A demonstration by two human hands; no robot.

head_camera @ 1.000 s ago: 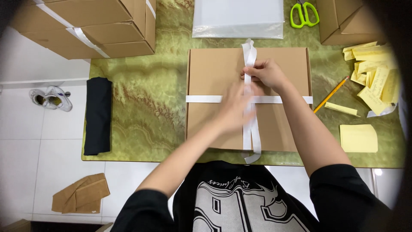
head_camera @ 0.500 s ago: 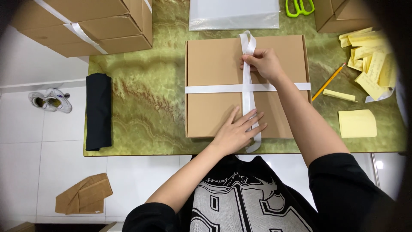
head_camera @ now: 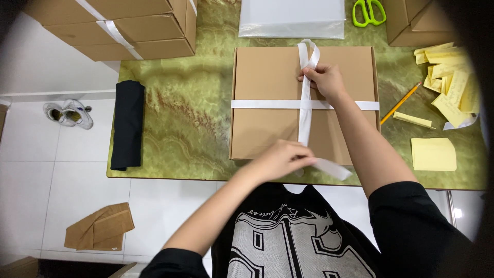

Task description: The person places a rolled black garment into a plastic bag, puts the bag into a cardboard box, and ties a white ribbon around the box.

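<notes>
Looking straight down at a green marbled tabletop (head_camera: 195,113). Lying flat at centre frame: a brown cardboard box (head_camera: 267,77), crossed by a white ribbon (head_camera: 267,104) running both across and lengthwise.

Pinching the lengthwise strand near the top of the box: right hand (head_camera: 325,81), fingers clenched on the ribbon, hiding the strand under the palm. Gripping the ribbon's loose tail at the near edge of the box, lower centre: left hand (head_camera: 282,159), fingers closed over it, slightly blurred, covering the box edge beneath. Sticking out to the right of that hand: the ribbon's free end.

Crossing the right part of the box: the right forearm, hiding some of the lid.

Being cut off by the frame: stacked ribbon-tied cartons (head_camera: 118,25) at upper left, a white flat packet (head_camera: 291,18) at top centre, green scissors (head_camera: 368,12) at top right, more brown boxes (head_camera: 411,23) in the top right corner.

Lying at right: yellow paper slips (head_camera: 447,77), a yellow notepad (head_camera: 433,154), a pencil (head_camera: 399,104). Resting on the tabletop's left edge: a rolled black cloth (head_camera: 127,123). Sitting on the white tiled floor (head_camera: 31,170): pale shoes (head_camera: 68,113) and a folded cardboard scrap (head_camera: 99,234).
</notes>
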